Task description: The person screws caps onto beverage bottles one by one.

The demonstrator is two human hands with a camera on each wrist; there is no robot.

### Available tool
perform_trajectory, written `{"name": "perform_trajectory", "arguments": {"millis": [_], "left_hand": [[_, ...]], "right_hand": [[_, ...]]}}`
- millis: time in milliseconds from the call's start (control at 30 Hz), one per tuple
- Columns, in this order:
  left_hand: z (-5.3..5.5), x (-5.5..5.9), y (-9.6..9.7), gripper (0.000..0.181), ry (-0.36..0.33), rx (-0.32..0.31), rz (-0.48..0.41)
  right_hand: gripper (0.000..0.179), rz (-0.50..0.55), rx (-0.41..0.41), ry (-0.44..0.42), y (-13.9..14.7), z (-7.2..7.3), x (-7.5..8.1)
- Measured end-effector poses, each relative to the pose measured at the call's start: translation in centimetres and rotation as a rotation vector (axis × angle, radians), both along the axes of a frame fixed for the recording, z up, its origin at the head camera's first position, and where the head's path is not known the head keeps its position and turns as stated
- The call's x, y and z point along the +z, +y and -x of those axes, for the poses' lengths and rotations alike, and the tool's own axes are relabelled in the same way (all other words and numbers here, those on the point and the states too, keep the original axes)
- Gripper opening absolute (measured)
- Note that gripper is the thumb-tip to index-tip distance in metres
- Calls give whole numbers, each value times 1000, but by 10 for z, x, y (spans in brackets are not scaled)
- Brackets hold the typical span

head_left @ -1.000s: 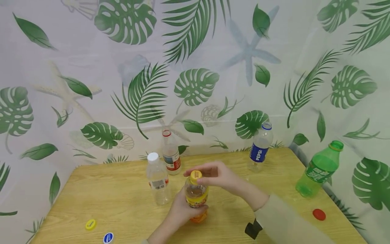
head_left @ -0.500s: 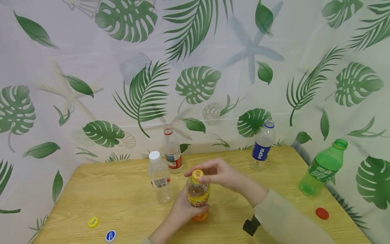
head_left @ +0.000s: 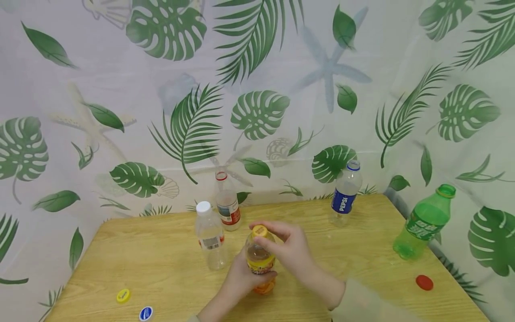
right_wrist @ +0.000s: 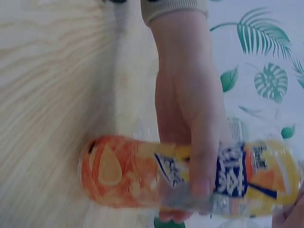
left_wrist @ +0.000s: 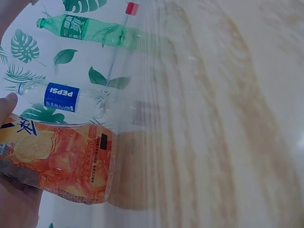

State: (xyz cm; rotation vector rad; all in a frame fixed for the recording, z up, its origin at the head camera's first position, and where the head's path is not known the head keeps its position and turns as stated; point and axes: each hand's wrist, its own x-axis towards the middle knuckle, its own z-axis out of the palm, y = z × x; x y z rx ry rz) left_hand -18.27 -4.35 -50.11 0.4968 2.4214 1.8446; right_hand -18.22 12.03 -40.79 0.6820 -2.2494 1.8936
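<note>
In the head view an orange-labelled tea bottle [head_left: 263, 286] with a yellow cap [head_left: 259, 231] stands upright on the table. My left hand [head_left: 241, 277] grips it round the middle, thumb across the front, as the right wrist view also shows on the label [right_wrist: 118, 171]. My right hand [head_left: 291, 250] pinches the yellow cap, its thumb in front and index finger behind. Just left of the tea bottle is a clear bottle [head_left: 211, 250] with a white cap. Behind that stands an uncapped clear bottle [head_left: 227, 205] with a red neck ring.
Toward the back right is an uncapped Pepsi bottle [head_left: 344, 201], and a green bottle [head_left: 422, 223] without a cap stands by the right edge. Loose caps lie on the wooden table [head_left: 161, 250]: yellow [head_left: 123, 295] and blue [head_left: 145, 313] at front left, red [head_left: 424, 282] at right.
My right hand has turned about the yellow cap, its wrist swinging down and toward me. The left hand keeps its grip on the bottle, which stays in place.
</note>
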Motion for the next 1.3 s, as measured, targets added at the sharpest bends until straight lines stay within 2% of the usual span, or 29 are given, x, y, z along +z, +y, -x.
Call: {"name": "perform_trajectory", "arguments": {"millis": [100,233,367,533,600,667,800,1000,1167,1300], "left_hand": [[0,0,-1,67,9,-2,6],[0,-1,-1,68,2,-9,6],[0,-1,-1,70,-19,-11,6],[0,-2,-2,71,-31,-12,-3],[0,-2,-1,72,-34,-13,-8],[0,-2,-1,73,-31,-14,-9],[0,-1,-1,74,-34,-16,-20],[2,-4,-1,73,-39,-17,-43],[0,-3,-1,74,-32,-16,-48],[-1,-1,0,73,-37,-8,-36]], "right_hand": [[29,-20,-54,-23,-3,-2,0],[28,-145,3,14,6,5,6],[31,-313,164,115,20,18,22],[33,-435,430,170,31,38,40],[32,-482,498,197,33,44,46],[31,-533,529,237,35,48,51],[31,-598,510,302,35,49,59],[27,-677,415,393,32,40,65],[25,-789,338,501,28,32,71],[23,-888,255,538,22,24,76]]}}
